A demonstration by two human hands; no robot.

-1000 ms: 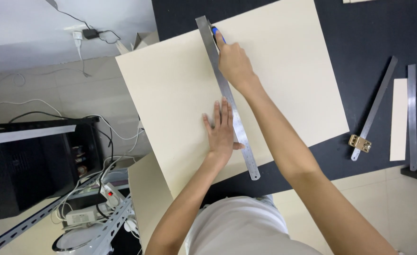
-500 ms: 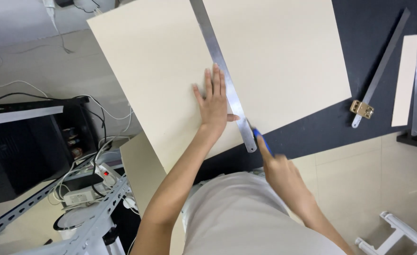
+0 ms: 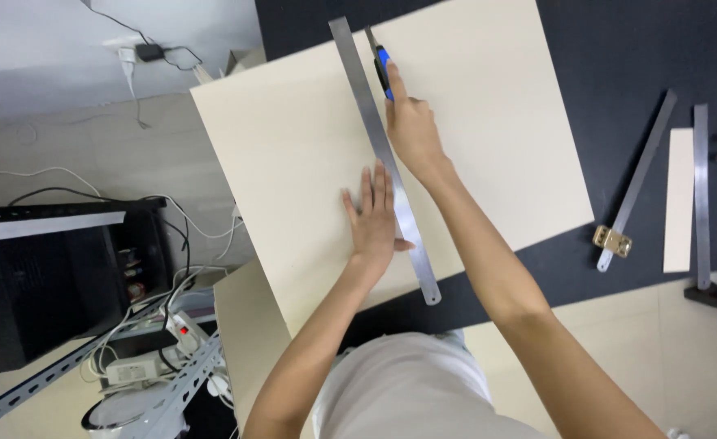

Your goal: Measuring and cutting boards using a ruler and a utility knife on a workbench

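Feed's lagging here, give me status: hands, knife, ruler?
Left hand flat, pinning steel ruler on cream board. Right hand grips blue knife at ruler's far end. Cut line unobstructed.

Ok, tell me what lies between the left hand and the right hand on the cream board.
In the head view, the long steel ruler lies between them: left hand pressing beside it, right hand with the blue knife along its other edge.
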